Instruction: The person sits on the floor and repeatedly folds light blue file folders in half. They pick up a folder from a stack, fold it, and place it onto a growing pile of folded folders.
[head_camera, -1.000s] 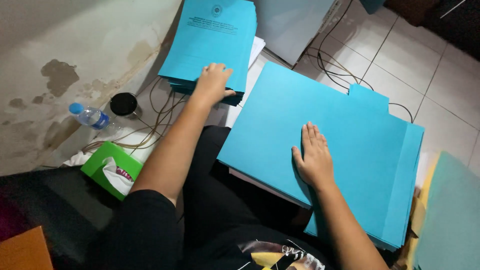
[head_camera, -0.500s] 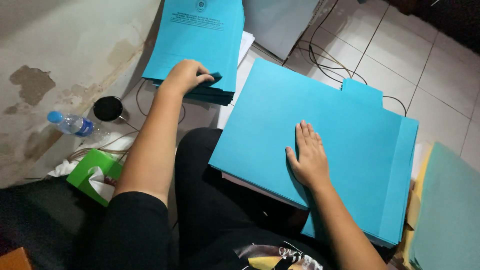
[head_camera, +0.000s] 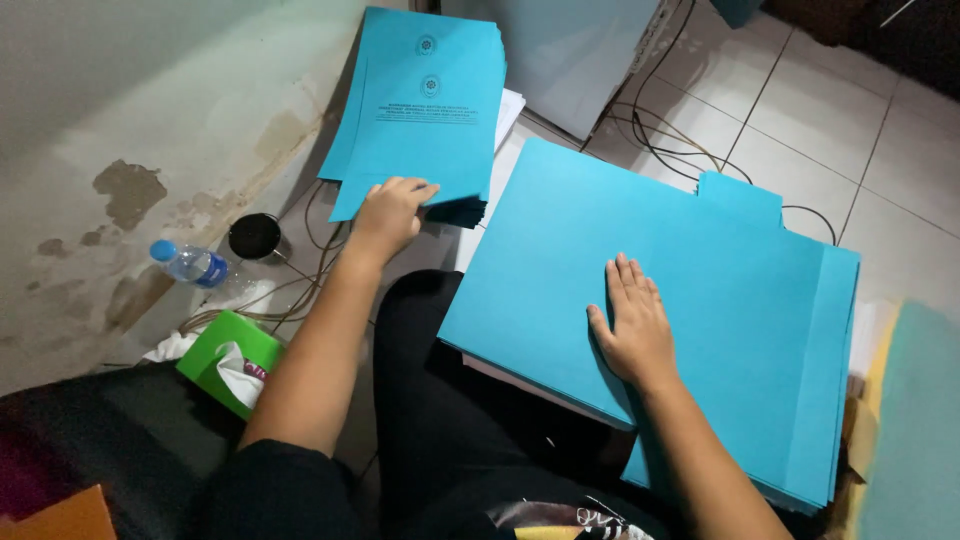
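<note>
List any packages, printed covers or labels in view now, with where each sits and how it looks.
Printed blue covers: stack on the floor at top, dark print and round emblems, left hand on its near edge.
Tissue box: green, lower left, white tissue sticking out.
Water bottle: by the wall, clear, blue cap, lying down.

Matt blue paper sheets lie in a large stack (head_camera: 700, 270) under the bare right hand (head_camera: 632, 325); their surface looks smooth and flat. A second stack of blue paper covers (head_camera: 425, 110), also matt and printed in dark ink, sits under the left hand (head_camera: 390, 212). The floor tiles (head_camera: 850, 120) are glossy and pale. The wall (head_camera: 150, 150) is rough, with peeling, stained paint. A clear plastic bottle (head_camera: 190, 264) and a green cardboard tissue box (head_camera: 228, 358) lie nearby.
</note>
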